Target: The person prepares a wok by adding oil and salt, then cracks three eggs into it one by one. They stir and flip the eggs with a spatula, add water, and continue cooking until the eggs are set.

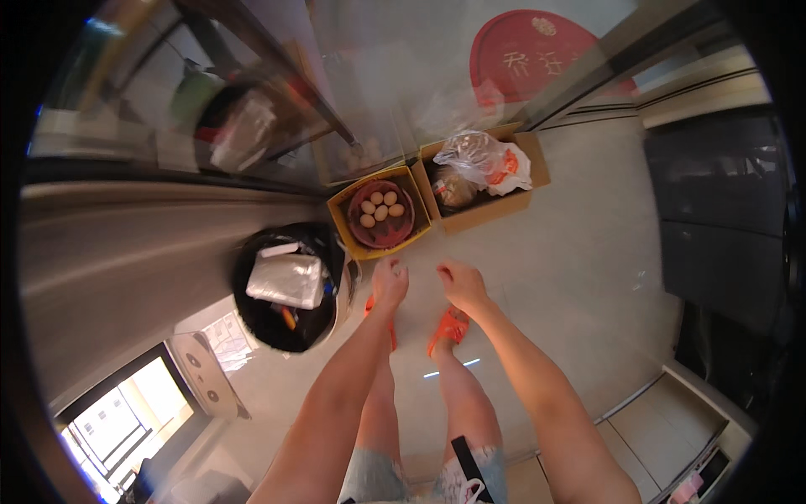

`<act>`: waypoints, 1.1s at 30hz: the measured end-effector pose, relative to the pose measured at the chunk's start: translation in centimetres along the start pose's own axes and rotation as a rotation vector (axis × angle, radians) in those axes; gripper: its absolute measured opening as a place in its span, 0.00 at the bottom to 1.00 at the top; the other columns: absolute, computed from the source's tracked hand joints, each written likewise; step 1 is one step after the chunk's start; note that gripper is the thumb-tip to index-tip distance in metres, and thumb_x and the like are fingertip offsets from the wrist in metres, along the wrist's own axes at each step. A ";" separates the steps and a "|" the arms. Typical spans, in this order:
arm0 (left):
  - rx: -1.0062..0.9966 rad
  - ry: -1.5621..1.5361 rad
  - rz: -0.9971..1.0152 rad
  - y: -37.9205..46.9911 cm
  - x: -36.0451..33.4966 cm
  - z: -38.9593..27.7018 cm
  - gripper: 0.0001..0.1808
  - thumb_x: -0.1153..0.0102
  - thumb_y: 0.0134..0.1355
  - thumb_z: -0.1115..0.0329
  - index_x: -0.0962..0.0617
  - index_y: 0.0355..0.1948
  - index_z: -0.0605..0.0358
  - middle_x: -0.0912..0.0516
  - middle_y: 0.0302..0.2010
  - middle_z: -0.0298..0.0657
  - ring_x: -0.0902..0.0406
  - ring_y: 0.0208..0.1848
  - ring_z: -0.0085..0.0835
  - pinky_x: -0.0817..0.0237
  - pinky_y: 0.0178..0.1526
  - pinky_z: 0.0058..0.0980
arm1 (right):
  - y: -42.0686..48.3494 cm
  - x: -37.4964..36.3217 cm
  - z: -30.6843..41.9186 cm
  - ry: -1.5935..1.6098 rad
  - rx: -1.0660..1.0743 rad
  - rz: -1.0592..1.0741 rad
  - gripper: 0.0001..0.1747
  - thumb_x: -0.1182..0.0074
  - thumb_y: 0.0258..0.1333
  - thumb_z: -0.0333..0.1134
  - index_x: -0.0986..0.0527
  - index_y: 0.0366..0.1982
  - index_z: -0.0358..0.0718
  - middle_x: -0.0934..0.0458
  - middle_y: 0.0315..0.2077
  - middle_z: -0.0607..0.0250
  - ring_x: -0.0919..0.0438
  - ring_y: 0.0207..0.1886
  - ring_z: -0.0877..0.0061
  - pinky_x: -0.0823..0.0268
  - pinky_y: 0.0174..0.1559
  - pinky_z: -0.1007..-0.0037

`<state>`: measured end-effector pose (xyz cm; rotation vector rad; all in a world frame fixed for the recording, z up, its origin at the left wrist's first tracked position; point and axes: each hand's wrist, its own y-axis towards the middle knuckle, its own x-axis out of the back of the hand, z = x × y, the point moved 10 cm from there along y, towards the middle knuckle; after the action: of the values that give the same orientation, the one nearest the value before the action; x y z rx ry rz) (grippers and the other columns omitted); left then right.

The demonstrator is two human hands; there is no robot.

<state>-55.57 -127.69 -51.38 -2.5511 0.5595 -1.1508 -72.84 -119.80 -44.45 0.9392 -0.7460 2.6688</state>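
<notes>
My left hand (391, 283), fingers loosely curled, hangs over the floor just below a yellow box (354, 246); I see nothing in it. Inside that box sits a dark red round basin (382, 237) with several pale eggs (381, 213) in it. To the right, my right hand (464, 282) is curled in a loose fist with no object visible; its palm is hidden. Above it, a brown cardboard box (491, 213) stands against the yellow one. The cardboard box contains a clear plastic bag (469, 151), a white bag with red print (511, 170) and a tan wrapped item (454, 189).
A black-lined bin (291, 334) with silvery packaging (286, 280) on top stands left of my hands. A glass panel (371, 82) rises behind the boxes, with a red mat (535, 57) beyond it. Dark cabinets (718, 189) stand at right. My feet wear orange sandals (449, 326).
</notes>
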 end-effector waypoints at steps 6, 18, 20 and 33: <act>-0.048 0.366 -0.107 16.0 -8.1 7.4 0.21 0.40 0.52 0.67 0.27 0.48 0.57 0.25 0.46 0.47 0.29 0.51 0.46 0.34 0.51 0.39 | 17.0 -14.3 -4.7 0.006 0.174 -0.101 0.11 0.48 0.49 0.26 0.29 0.37 0.37 0.24 0.35 0.52 0.25 0.41 0.55 0.31 0.43 0.61; -0.367 0.899 -0.115 22.5 -14.0 10.5 0.09 0.51 0.56 0.67 0.27 0.40 0.52 0.25 0.40 0.39 0.29 0.44 0.38 0.37 0.42 0.38 | 25.6 -25.3 -8.3 -0.654 0.288 -0.259 0.08 0.51 0.50 0.35 0.30 0.34 0.42 0.26 0.30 0.60 0.26 0.34 0.68 0.32 0.32 0.66; -0.290 0.857 -0.029 22.8 -14.5 11.5 0.12 0.52 0.56 0.68 0.28 0.42 0.52 0.25 0.42 0.41 0.30 0.47 0.40 0.37 0.43 0.38 | 25.5 -25.7 -8.5 -0.697 0.276 -0.196 0.09 0.51 0.49 0.35 0.31 0.35 0.43 0.26 0.30 0.61 0.27 0.34 0.68 0.33 0.31 0.67; 0.122 0.032 -0.191 13.1 -6.0 8.3 0.30 0.33 0.48 0.62 0.30 0.51 0.57 0.23 0.43 0.47 0.24 0.44 0.42 0.33 0.47 0.36 | 8.1 -4.7 -4.6 0.396 -0.012 -0.361 0.33 0.31 0.40 0.36 0.34 0.48 0.39 0.25 0.36 0.61 0.24 0.36 0.67 0.30 0.34 0.67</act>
<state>-55.86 -135.68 -65.92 -2.5274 0.2474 -1.2488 -74.50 -124.38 -53.58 0.4609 -0.4525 2.4121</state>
